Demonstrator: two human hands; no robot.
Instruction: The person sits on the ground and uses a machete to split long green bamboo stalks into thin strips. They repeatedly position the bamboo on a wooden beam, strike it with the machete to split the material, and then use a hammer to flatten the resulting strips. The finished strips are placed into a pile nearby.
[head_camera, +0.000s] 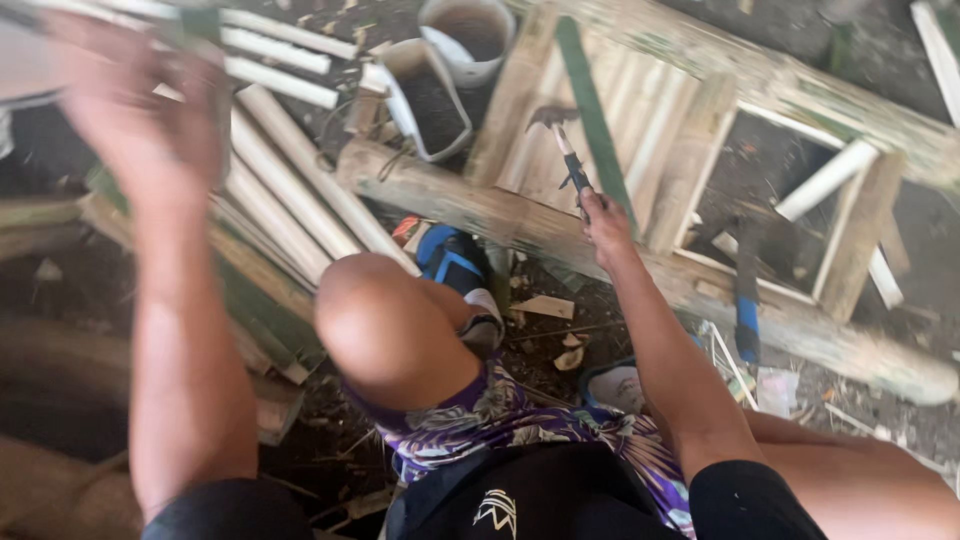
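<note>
My right hand (605, 225) grips the handle of a claw hammer (563, 140), whose head rests over the bamboo slats of a frame (520, 215) lying on the ground. A green bamboo strip (592, 115) lies across those slats beside the hammer. My left hand (135, 110) is raised and blurred at the upper left, over a pile of split bamboo strips (290, 190); it seems closed around pale strips, but the blur hides the grip. My bent knee (385, 320) fills the centre.
Two cut plastic containers (440, 85) stand behind the frame's thick pole. A blue-handled tool (745, 300) lies by the frame's open section. A blue sandal (455, 265) is on my foot. Wood chips and scraps litter the dirt ground.
</note>
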